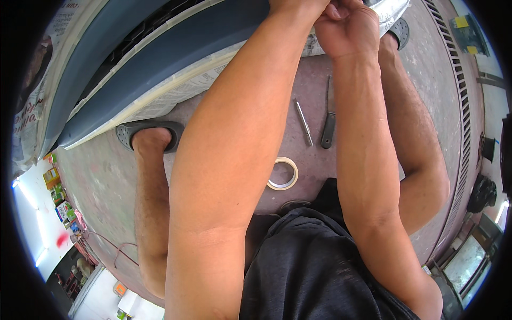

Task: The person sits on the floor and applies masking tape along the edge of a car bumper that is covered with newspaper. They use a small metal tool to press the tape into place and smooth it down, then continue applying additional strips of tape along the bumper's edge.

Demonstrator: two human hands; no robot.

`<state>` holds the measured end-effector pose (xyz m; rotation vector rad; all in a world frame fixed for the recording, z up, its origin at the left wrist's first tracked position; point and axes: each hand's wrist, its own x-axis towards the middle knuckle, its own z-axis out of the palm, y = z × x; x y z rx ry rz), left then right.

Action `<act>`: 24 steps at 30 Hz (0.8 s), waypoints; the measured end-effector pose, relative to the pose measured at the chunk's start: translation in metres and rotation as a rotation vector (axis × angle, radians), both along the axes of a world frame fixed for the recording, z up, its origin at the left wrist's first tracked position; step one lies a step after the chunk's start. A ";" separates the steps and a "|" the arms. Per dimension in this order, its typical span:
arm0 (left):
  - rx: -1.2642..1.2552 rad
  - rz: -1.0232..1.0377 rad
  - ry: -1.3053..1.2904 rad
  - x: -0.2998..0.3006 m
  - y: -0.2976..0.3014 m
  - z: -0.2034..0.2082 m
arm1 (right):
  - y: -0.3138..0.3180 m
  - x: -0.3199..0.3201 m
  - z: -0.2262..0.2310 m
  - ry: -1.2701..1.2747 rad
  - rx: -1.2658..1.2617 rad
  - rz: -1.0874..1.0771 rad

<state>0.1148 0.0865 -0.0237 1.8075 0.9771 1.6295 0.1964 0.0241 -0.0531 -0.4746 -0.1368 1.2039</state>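
Both my arms reach up to the top of the view, toward the edge of a blue-grey car bumper [213, 33]. Newspaper [184, 88] and pale masking tape border its lower edge. My left hand [305, 4] is mostly cut off by the upper edge, so its fingers do not show. Close beside it, my right hand [352, 31] has its fingers curled in, near the papered end of the bumper; whatever they pinch is hidden. On the floor between my arms lie a roll of masking tape [296, 173], a slim silvery pen-like rod [303, 122] and a black-handled blade tool [328, 130].
My legs are spread to either side, with grey clogs [124, 136] on my feet. A slotted floor grate [463, 88] runs along the right. Coloured boxes [52, 177] and a thin reddish hose [118, 248] are at the left. Dark framed panels [469, 261] stand at the lower right.
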 end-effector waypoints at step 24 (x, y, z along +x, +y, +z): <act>0.001 -0.015 -0.080 -0.006 -0.008 0.012 | 0.000 -0.002 0.006 -0.046 -0.043 -0.051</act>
